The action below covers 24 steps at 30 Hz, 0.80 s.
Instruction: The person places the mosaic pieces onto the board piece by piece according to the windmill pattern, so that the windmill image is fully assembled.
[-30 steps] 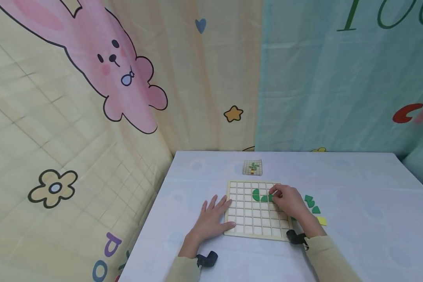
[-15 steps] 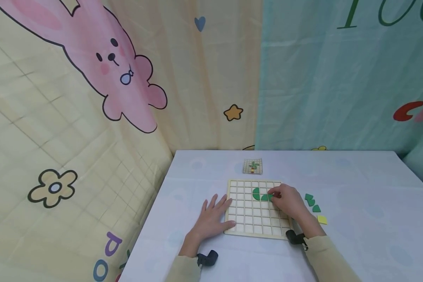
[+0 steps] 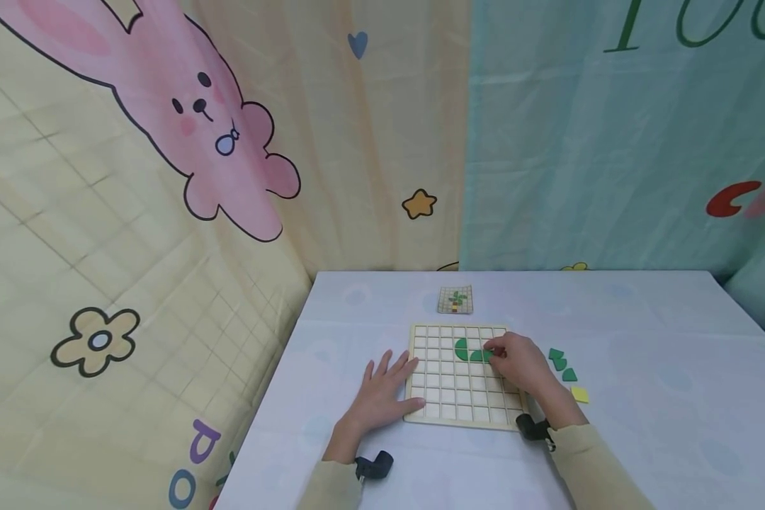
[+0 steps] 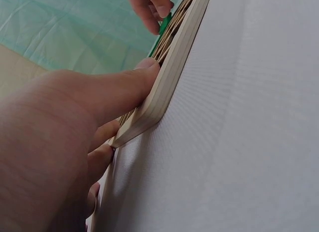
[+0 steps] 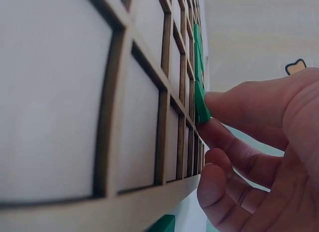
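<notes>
A wooden grid board (image 3: 462, 411) with white cells lies on the table. My left hand (image 3: 381, 398) is spread over its left edge, and in the left wrist view the thumb (image 4: 144, 72) rests on the frame near a corner. My right hand (image 3: 519, 361) is at the upper right cells. Thumb and index finger pinch a green quarter-circle tile (image 5: 201, 105), which sits slightly tilted at its cell in the right wrist view. Beside it on the board are a green quarter-circle tile (image 3: 477, 356) and two green tiles (image 3: 462, 349) forming a half circle.
Behind the board lies a small pattern card (image 3: 455, 299) with green, red and yellow shapes on a grid. Right of the board are several loose green tiles (image 3: 559, 364) and a yellow square tile (image 3: 579, 394). Printed curtains (image 3: 382, 142) hang behind the table.
</notes>
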{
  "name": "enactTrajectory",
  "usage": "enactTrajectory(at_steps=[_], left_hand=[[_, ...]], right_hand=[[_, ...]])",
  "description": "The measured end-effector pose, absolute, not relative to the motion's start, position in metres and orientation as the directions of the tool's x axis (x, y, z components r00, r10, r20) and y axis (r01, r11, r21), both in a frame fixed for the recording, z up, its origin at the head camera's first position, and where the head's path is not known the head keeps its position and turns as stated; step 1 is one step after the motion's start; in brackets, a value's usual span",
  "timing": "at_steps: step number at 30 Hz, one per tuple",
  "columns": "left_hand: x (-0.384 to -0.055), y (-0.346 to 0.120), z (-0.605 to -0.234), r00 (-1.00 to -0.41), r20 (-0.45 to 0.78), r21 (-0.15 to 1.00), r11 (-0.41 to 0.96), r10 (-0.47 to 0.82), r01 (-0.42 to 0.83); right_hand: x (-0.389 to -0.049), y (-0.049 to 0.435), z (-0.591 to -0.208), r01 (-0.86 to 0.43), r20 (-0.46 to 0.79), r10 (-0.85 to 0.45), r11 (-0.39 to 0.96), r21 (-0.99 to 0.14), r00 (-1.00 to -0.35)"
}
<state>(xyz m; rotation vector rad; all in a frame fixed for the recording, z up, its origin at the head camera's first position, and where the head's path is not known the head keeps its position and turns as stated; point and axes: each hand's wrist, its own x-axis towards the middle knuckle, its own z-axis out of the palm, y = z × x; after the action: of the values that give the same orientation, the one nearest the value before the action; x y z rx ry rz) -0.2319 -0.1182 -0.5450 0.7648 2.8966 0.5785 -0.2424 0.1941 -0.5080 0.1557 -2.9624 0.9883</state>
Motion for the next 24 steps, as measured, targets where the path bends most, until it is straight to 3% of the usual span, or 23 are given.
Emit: enactTrajectory(at_steps=[24], left_hand=[[-0.231,-0.119,-0.544,-0.871,0.011,0.391,0.799,0.491,0.456]], right_hand=[[-0.231,0.21,-0.499,-0.062,0.032,-0.053,0.8,-0.596,-0.998]])
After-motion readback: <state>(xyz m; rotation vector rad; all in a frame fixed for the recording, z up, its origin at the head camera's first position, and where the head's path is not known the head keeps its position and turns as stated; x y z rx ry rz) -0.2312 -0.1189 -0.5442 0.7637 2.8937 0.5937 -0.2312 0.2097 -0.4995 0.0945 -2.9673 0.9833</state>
